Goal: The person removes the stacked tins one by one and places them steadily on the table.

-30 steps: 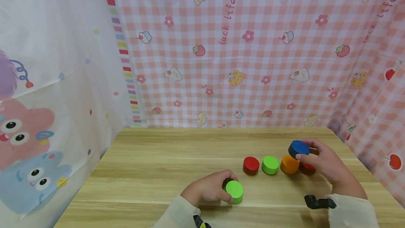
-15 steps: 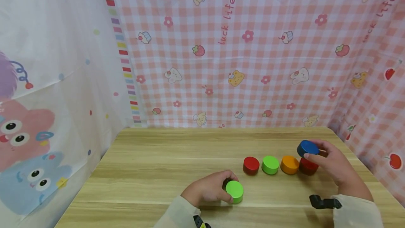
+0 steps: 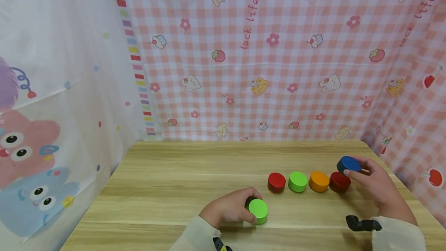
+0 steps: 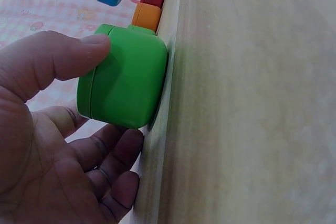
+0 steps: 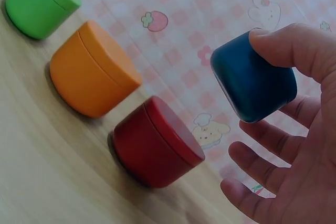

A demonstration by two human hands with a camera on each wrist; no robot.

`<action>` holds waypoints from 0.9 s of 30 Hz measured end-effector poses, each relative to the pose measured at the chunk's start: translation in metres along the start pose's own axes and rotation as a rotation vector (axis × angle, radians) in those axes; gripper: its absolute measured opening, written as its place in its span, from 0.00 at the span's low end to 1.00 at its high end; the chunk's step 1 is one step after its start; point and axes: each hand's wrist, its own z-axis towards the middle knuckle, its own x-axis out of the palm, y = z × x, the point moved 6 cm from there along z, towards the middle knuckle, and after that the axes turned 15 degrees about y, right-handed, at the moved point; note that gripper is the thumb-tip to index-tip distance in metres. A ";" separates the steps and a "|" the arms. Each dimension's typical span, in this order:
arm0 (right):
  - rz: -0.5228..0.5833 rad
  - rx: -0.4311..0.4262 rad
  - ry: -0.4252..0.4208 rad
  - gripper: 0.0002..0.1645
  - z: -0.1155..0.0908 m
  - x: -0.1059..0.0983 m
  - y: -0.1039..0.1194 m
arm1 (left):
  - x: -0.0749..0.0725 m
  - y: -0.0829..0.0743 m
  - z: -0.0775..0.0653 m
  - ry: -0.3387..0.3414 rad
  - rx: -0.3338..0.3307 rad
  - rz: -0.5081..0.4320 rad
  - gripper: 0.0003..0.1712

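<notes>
My right hand (image 3: 376, 181) pinches a small round blue lidded jar (image 3: 349, 165) between thumb and fingers, holding it above the tabletop. In the right wrist view the blue jar (image 5: 254, 80) is tilted, beside and higher than a dark red jar (image 5: 157, 142). Near the front middle of the table, my left hand (image 3: 230, 206) grips a bright green lidded jar (image 3: 258, 210) that stands on the wood. The left wrist view shows the thumb on the upper side of that green jar (image 4: 126, 77), with a lid seam running round it.
A row on the wooden table (image 3: 167, 189) runs from a red jar (image 3: 277, 183) through a second green jar (image 3: 297, 181) and an orange jar (image 3: 319, 181) to the dark red one at the right. Patterned cloth (image 3: 223, 61) hangs behind and at both sides.
My right hand has carried the blue jar to the right, from over the orange jar past the dark red one, which now shows fully. The left hand has stayed still on its green jar.
</notes>
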 end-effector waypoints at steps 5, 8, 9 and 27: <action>-0.009 0.016 -0.019 0.44 -0.001 -0.004 -0.009 | 0.000 0.000 0.000 0.002 0.000 -0.002 0.26; 0.006 0.037 -0.032 0.44 -0.002 -0.005 -0.016 | 0.000 0.000 0.000 0.003 0.003 -0.006 0.26; 0.017 0.044 -0.034 0.44 -0.002 -0.006 -0.018 | 0.000 0.000 0.000 0.002 0.004 -0.006 0.26; 0.078 0.208 -0.166 0.55 -0.005 -0.019 -0.045 | 0.001 0.000 0.001 0.000 0.023 -0.036 0.25</action>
